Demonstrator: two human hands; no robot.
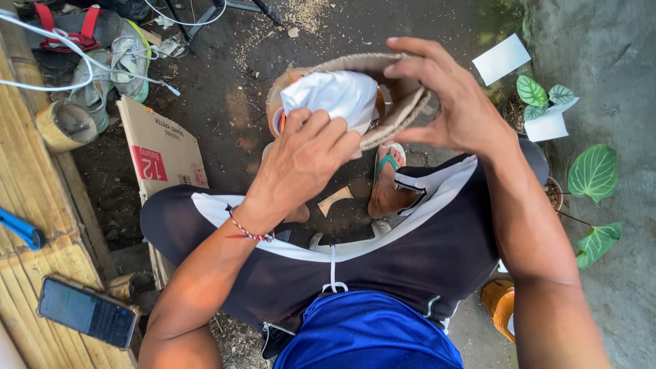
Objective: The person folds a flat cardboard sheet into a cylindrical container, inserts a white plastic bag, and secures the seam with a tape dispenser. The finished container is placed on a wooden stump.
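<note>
Dark dirt ground (225, 102) filled the frame's upper half. At upper centre, a stiff-looking woven pouch (403, 109) was pinched by the right hand (458, 109); the left hand (307, 160) clutched soft white cloth (335, 96), likely light, at its mouth.

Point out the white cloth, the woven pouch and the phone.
white cloth (338, 96), head view, middle of the bunched fabric.
woven pouch (403, 109), head view, its right rim.
phone (87, 312), head view, middle of the screen.
</note>
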